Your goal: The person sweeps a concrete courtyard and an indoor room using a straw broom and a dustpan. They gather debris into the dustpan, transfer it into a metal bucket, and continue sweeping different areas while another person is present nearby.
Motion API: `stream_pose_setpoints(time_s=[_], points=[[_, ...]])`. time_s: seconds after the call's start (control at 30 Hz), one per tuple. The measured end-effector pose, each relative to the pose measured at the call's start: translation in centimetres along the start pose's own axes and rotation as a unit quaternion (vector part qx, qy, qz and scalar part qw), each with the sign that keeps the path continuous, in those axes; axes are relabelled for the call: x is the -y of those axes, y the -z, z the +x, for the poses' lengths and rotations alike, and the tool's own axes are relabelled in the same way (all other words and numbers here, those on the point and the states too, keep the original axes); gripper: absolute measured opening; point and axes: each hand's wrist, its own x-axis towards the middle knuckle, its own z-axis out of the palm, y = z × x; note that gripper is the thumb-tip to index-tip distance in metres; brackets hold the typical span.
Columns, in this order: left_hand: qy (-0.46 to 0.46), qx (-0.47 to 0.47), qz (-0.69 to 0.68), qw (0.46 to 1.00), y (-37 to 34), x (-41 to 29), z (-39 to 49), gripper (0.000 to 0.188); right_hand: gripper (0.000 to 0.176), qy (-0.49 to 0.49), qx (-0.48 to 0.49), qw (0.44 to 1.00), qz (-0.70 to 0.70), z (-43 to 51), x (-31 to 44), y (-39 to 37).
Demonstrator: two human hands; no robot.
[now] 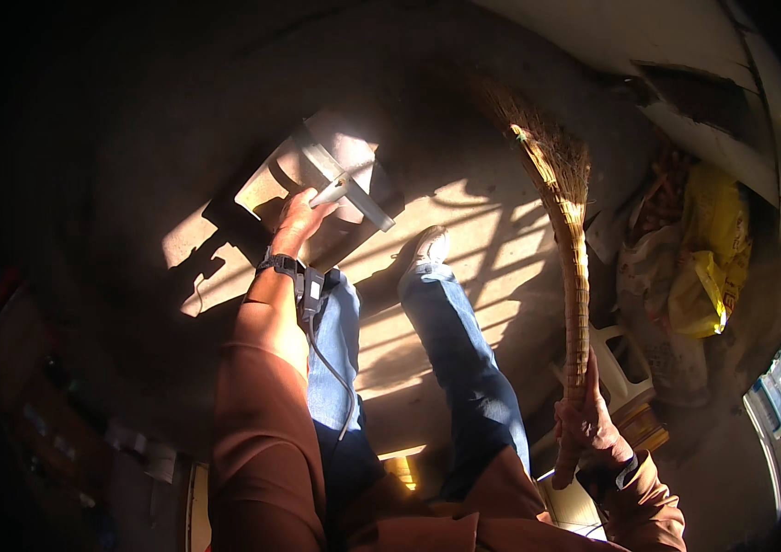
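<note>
My left hand (304, 217) grips the short grip of a pale dustpan (343, 155), below its cross bar. The pan sits low over the floor in front of my left leg, partly in hard sunlight and partly in shadow. In my right hand (587, 421) is the lower end of the handle of a bound straw broom (575, 255). The broom points away from me, its bristles (549, 138) fanning out at the far end and fading into dark shade. Whether the bristles touch the floor is hard to tell.
Sunlit floor (390, 345) with barred shadows lies around my jeans and my shoe (432, 245). To the right are a yellow bag (708, 255), a whitish sack (653, 283) and a pale plastic piece (621, 372). Dim clutter (66, 428) fills the lower left.
</note>
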Motion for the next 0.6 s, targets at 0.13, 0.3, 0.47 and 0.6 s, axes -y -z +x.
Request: stream_pose_setpoints(time_s=[0.13,0.3,0.47,0.6], points=[[0.028,0.019,-0.04,0.999,-0.4,0.0,0.5,0.076,0.093,-0.054,0.007,0.994,-0.091,-2.7,-1.7,-1.1],[-0.006,-0.035,-0.054,0.998,-0.8,-0.2,-0.1,0.073,0.095,0.02,0.116,0.991,-0.07,-7.1,-2.6,-3.3],[-0.008,-0.003,-0.051,0.999,-0.3,-0.4,-0.9,0.06,0.097,-0.134,0.069,0.979,0.139,-12.1,-0.6,-4.2],[-0.029,0.041,-0.089,0.995,0.2,0.2,-1.3,0.057,0.099,-0.095,-0.026,0.977,0.191,-12.2,0.2,-5.2]])
